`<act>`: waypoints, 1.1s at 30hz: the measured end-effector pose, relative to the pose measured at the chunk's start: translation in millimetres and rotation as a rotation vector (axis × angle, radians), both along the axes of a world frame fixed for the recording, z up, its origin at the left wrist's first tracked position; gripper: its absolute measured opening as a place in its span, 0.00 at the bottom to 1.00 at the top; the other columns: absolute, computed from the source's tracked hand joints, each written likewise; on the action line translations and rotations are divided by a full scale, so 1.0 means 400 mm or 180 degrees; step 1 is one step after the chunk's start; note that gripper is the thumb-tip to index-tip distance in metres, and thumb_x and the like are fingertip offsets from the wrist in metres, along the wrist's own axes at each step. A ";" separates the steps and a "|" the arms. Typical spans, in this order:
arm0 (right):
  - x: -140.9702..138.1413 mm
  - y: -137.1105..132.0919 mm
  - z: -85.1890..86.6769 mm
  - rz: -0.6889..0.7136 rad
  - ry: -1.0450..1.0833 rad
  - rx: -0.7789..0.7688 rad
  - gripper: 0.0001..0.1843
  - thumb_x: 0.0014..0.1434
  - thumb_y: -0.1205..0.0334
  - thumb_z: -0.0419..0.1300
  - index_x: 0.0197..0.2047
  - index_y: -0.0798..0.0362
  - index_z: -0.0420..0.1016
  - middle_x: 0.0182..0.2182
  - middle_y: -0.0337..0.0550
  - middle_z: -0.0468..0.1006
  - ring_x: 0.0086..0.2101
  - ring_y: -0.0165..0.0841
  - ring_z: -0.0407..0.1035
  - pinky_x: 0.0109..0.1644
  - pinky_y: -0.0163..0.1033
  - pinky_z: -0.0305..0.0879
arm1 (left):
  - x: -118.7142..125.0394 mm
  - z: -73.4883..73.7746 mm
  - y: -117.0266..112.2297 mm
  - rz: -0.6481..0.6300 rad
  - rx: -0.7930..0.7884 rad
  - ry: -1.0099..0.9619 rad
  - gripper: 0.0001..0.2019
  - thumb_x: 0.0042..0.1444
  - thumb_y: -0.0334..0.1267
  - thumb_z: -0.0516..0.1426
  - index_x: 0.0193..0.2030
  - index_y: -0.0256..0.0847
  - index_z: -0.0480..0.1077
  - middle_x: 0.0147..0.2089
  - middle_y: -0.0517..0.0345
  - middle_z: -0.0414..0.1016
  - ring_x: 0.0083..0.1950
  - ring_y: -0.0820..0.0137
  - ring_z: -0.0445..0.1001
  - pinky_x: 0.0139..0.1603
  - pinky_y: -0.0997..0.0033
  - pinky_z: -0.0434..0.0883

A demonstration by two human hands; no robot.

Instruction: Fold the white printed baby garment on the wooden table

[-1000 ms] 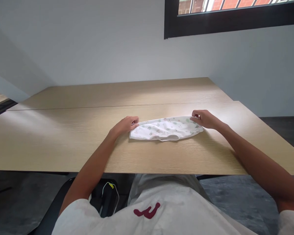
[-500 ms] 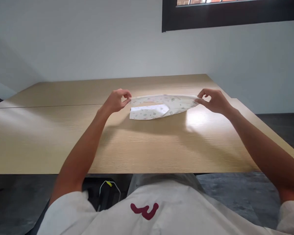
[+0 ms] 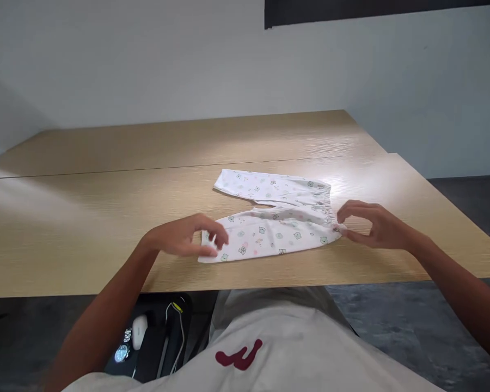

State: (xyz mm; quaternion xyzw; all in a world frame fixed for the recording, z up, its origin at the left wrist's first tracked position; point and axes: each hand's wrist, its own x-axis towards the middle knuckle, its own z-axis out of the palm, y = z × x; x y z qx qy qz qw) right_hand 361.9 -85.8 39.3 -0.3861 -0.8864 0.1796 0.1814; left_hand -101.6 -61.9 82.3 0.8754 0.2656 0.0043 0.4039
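A small pair of white trousers (image 3: 269,231) with a printed pattern of green animal faces and pink dots lies spread on the table. Its legs point left and the gathered elastic waistband is on the right. My right hand (image 3: 369,224) pinches the near corner of the waistband between thumb and fingertips. Over the hem of the near leg hovers my left hand (image 3: 191,235), its fingers curved and apart, with no cloth visibly gripped. The far leg lies flat, a gap showing the table between the legs.
The pale wooden table (image 3: 85,234) has a seam running across it and meets a grey wall (image 3: 167,60) behind. Below the near edge at left, a black tray holds a wristwatch (image 3: 122,353), a white case (image 3: 139,332) and a cable (image 3: 182,332).
The trousers, earlier held up by both hands and partly folded over, now lie flat nearer to me. Both hands came closer; the left let go of the cloth.
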 end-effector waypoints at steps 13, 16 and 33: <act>-0.072 0.300 -0.113 -0.0050 -0.1022 0.0817 0.39 0.66 0.35 0.47 0.73 0.46 0.49 0.72 0.48 0.49 0.70 0.51 0.45 0.70 0.63 0.49 | 0.155 -0.142 0.092 0.0532 0.1419 0.1599 0.71 0.34 0.80 0.57 0.76 0.45 0.28 0.77 0.45 0.21 0.76 0.39 0.27 0.73 0.41 0.38; -0.053 0.371 -0.093 0.0149 -0.1089 0.1177 0.40 0.63 0.33 0.50 0.72 0.43 0.51 0.72 0.45 0.50 0.68 0.53 0.48 0.69 0.65 0.48 | 0.187 -0.132 0.035 0.0936 0.1545 0.1845 0.71 0.33 0.84 0.52 0.77 0.44 0.31 0.78 0.40 0.32 0.76 0.36 0.37 0.71 0.41 0.46; -0.180 0.239 -0.101 0.0172 -0.0091 0.0758 0.20 0.65 0.54 0.55 0.57 0.49 0.71 0.54 0.52 0.73 0.54 0.46 0.66 0.59 0.58 0.66 | 0.165 -0.155 0.073 0.1937 0.1428 0.1455 0.56 0.52 0.78 0.42 0.76 0.39 0.38 0.78 0.40 0.33 0.76 0.38 0.31 0.71 0.34 0.37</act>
